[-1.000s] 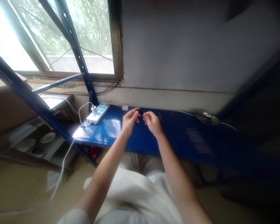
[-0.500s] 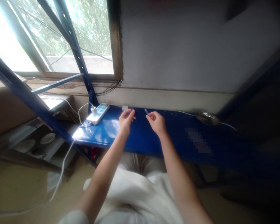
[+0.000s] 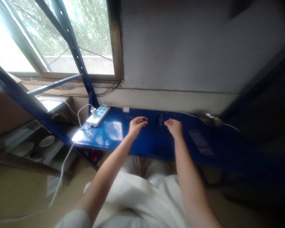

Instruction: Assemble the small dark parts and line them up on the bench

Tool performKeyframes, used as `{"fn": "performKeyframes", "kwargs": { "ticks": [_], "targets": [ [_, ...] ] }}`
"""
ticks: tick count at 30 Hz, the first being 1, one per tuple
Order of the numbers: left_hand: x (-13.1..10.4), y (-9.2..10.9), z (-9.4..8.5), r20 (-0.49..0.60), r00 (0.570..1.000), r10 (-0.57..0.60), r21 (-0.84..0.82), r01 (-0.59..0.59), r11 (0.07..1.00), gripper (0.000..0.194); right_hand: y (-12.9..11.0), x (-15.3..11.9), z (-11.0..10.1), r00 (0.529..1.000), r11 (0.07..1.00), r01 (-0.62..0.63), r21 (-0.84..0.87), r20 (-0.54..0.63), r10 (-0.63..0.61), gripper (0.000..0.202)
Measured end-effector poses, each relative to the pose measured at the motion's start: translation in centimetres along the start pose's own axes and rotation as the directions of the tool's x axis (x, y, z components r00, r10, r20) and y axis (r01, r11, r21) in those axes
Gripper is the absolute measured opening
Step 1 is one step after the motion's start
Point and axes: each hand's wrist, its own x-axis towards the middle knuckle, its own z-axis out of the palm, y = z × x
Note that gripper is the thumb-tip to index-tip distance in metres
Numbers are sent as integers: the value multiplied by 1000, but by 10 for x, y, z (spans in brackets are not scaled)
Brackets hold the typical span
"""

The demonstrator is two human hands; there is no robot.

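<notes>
The left hand (image 3: 135, 127) pinches a small dark piece (image 3: 144, 120) above the blue table (image 3: 118, 144); it looks light, probably stiff, easiest taken by its ends. The right hand (image 3: 175, 127), well apart, has its fingertips close together; I can't tell whether they grip anything. Just beside them lies a greyish cluster (image 3: 161, 120), blurred.

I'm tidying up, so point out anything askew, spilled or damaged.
A white cord droops loosely off the left end of the blue bench toward the floor, looking untidy. The sill under the window looks chipped and stained. No spill shows; the far right is too dark to judge.
</notes>
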Motion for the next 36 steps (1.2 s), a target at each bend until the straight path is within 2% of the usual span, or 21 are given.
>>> {"fn": "performKeyframes", "kwargs": {
  "ticks": [4, 11, 18, 28, 33, 36],
  "targets": [
    [-1, -18, 5, 46, 997, -68, 32, 66, 997, 35, 15, 0, 9, 997, 979, -58, -196, 35, 66, 15],
    [-4, -34, 4, 25, 994, -107, 58, 105, 993, 40, 28, 0, 32, 999, 935, -25, -353, 35, 40, 16],
    [0, -46, 0, 31, 992, -125, 77, 123, 989, 38, 41, -2, 40, 999, 914, -24, -405, 18, 34, 22],
    [1, -52, 3, 35, 986, -161, 113, 156, 981, 31, 40, 0, 46, 1000, 892, -11, -452, 5, 15, 24],
    [6, -54, 12, 54, 981, -185, 192, 171, 966, 28, 41, -1, 48, 999, 883, -28, -468, 19, 42, 22],
    [15, -59, 18, 51, 986, -160, 330, 135, 934, 29, 41, -3, 48, 997, 883, -60, -465, 9, 72, 24]
  ]
}}
